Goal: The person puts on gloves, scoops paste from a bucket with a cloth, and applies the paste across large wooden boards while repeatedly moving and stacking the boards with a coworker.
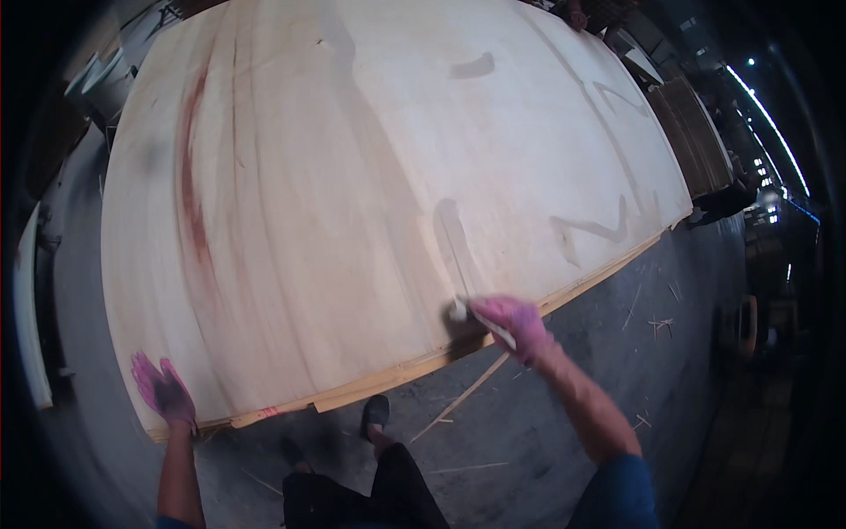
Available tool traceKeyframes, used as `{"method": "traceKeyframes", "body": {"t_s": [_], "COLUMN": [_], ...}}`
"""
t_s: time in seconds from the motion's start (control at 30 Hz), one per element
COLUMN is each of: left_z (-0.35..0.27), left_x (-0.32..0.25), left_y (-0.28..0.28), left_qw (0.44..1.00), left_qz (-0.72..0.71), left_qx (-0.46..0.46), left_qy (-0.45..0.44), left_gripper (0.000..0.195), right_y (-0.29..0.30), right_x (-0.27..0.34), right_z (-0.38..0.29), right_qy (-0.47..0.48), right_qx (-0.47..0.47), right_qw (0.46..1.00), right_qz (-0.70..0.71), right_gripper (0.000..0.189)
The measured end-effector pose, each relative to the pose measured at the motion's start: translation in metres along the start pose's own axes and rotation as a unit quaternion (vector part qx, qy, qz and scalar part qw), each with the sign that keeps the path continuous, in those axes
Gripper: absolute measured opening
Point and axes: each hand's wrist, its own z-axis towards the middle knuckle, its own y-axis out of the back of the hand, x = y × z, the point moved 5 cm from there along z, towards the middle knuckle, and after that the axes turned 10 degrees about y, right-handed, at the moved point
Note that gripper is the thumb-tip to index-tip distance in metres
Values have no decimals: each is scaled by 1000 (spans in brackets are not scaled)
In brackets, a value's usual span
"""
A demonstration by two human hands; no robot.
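Observation:
A large pale wood veneer sheet (317, 198) lies in front of me on top of a stack, with a reddish streak in its left part and darker, wet-looking marks in its right part. My right hand (512, 324), in a pink glove, is closed around a pale-handled brush-like tool (496, 332) near the sheet's near edge. The tool's light head (457, 309) is at the sheet's surface, partly blurred. Flat at the near left corner rests my left hand (164, 391), in a pink glove with a dark palm area or back; it holds nothing.
Wood strips (462, 397) and splinters lie on the grey floor at the near side. Another person's hand (578, 20) shows at the far right edge of the sheet. A stack of brown sheets (691, 135) stands to the right, and pale round containers (106, 82) at the far left.

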Motion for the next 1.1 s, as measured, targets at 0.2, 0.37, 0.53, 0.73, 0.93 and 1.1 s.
{"method": "traceKeyframes", "body": {"t_s": [0.2, 0.37, 0.53, 0.73, 0.93, 1.1], "left_z": [-11, -18, 2, 31, 46, 45], "left_x": [5, -16, 9, 67, 96, 92], "left_y": [-19, 15, 30, 5, 11, 19], "left_qw": [988, 998, 965, 979, 967, 929], "left_qz": [54, -38, -143, -139, -214, -328], "left_qx": [-141, 52, 129, 86, 101, 142], "left_qy": [-39, -9, -176, -122, -97, -92], "left_gripper": [63, 71, 75, 70, 67, 65], "right_y": [-33, -68, -71, -44, -96, -109], "right_x": [99, 174, 161, 182, 291, 365], "right_z": [12, 85, 154, 222, 135, 175], "right_qy": [-62, -210, -38, -192, -44, -157], "right_qx": [-92, -27, -250, -27, -32, -64], "right_qw": [994, 936, 964, 974, 999, 984], "right_qz": [-4, 283, 80, 119, 0, 52], "right_gripper": [36, 28, 20, 23, 26, 24]}}
